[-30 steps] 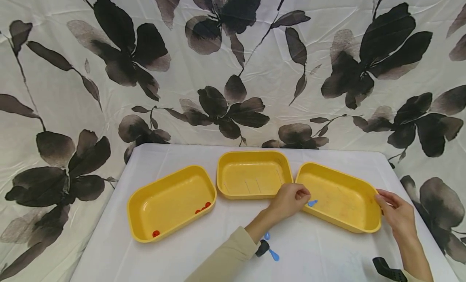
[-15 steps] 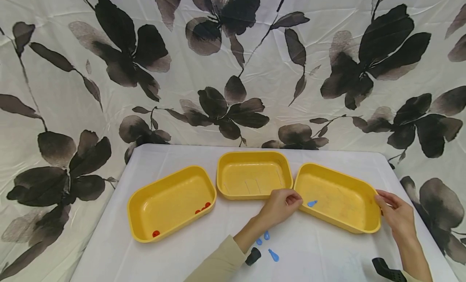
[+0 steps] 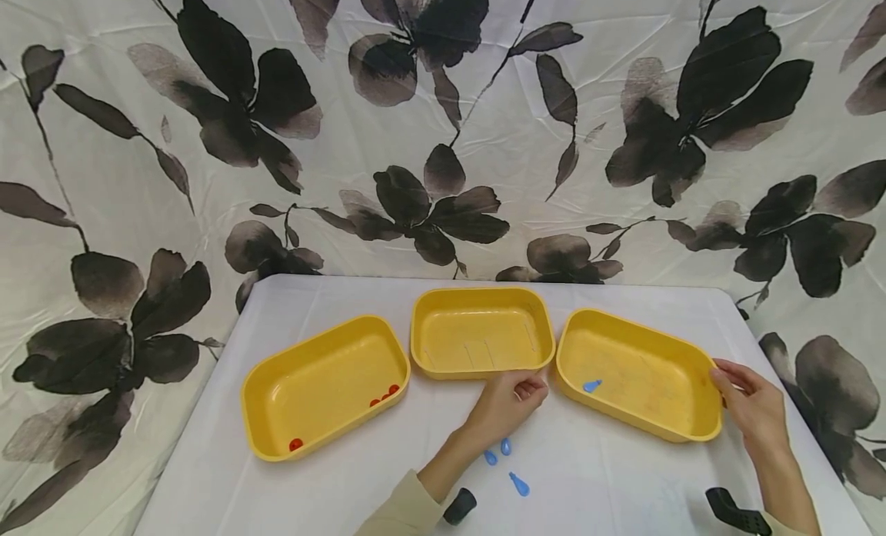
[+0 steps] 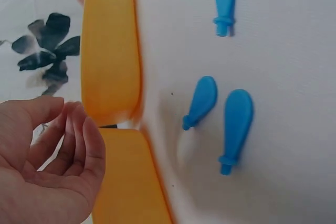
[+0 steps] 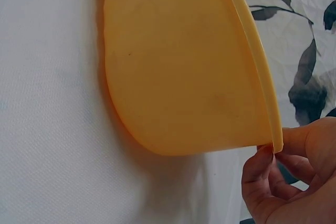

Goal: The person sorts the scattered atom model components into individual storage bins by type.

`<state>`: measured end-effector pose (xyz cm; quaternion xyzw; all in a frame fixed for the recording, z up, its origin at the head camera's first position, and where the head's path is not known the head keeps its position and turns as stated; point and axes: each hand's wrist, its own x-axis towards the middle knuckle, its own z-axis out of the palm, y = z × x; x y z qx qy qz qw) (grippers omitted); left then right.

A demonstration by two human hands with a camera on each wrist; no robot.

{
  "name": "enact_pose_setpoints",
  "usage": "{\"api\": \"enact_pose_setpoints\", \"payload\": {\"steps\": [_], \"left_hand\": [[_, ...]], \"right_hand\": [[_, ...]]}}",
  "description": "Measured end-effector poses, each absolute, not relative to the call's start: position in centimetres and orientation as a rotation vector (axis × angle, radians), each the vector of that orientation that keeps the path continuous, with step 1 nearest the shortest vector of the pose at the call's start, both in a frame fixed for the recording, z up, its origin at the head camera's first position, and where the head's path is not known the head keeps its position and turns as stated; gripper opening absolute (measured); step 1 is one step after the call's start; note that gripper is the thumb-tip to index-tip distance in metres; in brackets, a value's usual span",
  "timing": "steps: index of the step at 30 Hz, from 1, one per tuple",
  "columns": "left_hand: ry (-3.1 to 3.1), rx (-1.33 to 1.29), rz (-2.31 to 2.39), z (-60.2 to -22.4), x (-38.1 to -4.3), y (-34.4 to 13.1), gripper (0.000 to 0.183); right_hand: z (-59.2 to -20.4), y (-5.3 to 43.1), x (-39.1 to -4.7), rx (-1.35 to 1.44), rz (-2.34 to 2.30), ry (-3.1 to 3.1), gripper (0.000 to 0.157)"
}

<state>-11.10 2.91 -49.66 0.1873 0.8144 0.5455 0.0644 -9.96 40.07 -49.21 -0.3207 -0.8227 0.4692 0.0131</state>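
My left hand (image 3: 508, 404) hovers over the table just in front of the middle yellow tray (image 3: 477, 332). Its fingers are loosely bent, and in the left wrist view nothing shows between thumb and fingertips. Below it on the white cloth lie three blue paddle-shaped plastic pieces with small pegs, among them a long one (image 4: 239, 124), a shorter one (image 4: 203, 98) and one farther off (image 4: 224, 1). Another blue piece (image 3: 591, 386) rests inside the right yellow tray (image 3: 647, 401). My right hand (image 3: 756, 409) pinches that tray's rim (image 5: 262, 87) at its right end.
On the left stands a third yellow tray (image 3: 304, 374) with several small red pieces, one alone (image 3: 296, 444) near its front corner. A floral curtain (image 3: 429, 136) hangs behind the table. Black wrist devices (image 3: 460, 507) are strapped to both forearms.
My left hand has moved left and toward me, away from the right tray's near corner, uncovering the blue pieces on the cloth. The right hand stays on the rim.
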Motion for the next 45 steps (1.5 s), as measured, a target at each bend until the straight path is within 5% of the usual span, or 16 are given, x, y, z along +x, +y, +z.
{"api": "enact_pose_setpoints", "payload": {"steps": [24,45], "left_hand": [[2.496,0.402,1.617,-52.2,-8.1,-1.8,0.004],[2.277,0.639,1.328,-52.5,-6.7,-5.0,0.013]], "right_hand": [[-49.0,39.8,-9.8,-1.01,1.484,-2.547,0.056],[-48.9,39.9,-9.8,-0.998,1.47,-2.573,0.057]]}}
